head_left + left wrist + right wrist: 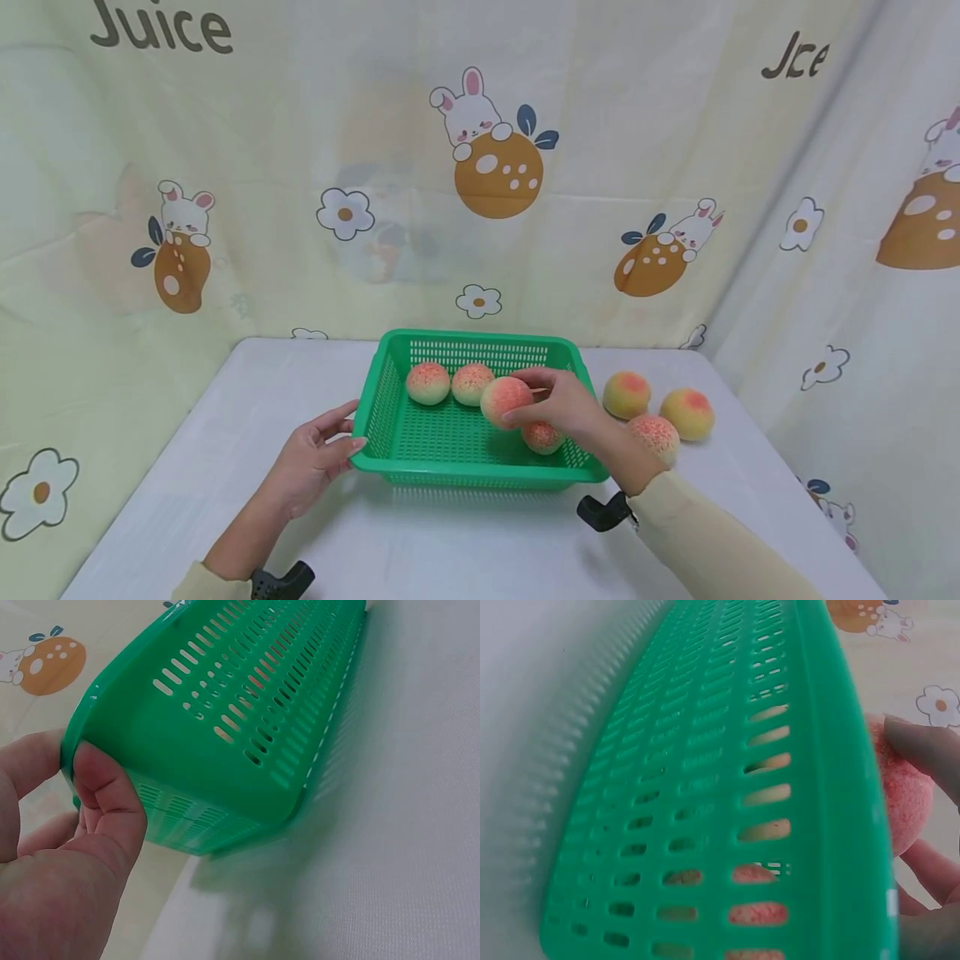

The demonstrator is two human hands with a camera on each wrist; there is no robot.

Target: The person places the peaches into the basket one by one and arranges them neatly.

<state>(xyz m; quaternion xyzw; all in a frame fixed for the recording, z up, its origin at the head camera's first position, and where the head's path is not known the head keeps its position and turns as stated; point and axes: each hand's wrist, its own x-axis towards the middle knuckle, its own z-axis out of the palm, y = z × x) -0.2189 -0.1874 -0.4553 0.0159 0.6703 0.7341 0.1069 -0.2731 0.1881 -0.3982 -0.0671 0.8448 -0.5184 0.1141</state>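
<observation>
Green slotted basket (pixel 450 437): stands on the white counter (pixel 465 542), near its middle, long side toward the person. Perforated walls and floor; flat rim all round.

Left hand (pixel 311 462): at the basket's near left corner. Its grip is closed on the rim there, thumb (pixel 105 799) against the outer wall under the rim edge, index finger over the top, as the left wrist view shows.

Right hand (pixel 566 408): reaches over the basket's right side. Its grip is closed on one peach (pixel 504 400), fingers curled round it, held above the basket floor, just right of the two peaches at the back. In the right wrist view the held fruit shows beyond the rim, a fingertip (pixel 922 746) pressed on its top.

Peaches inside the basket: two at the back (pixel 427 383) (pixel 472 383), side by side and touching or nearly so; one (pixel 542 437) at the near right, partly hidden under the right hand.

Peaches on the counter, right of the basket: three (pixel 626 394) (pixel 686 414) (pixel 656 437), close together, the nearest one partly behind the right wrist.

Backdrop (pixel 300 167): pale cloth printed with rabbits, oranges and flowers, hung behind and to the right of the counter.
</observation>
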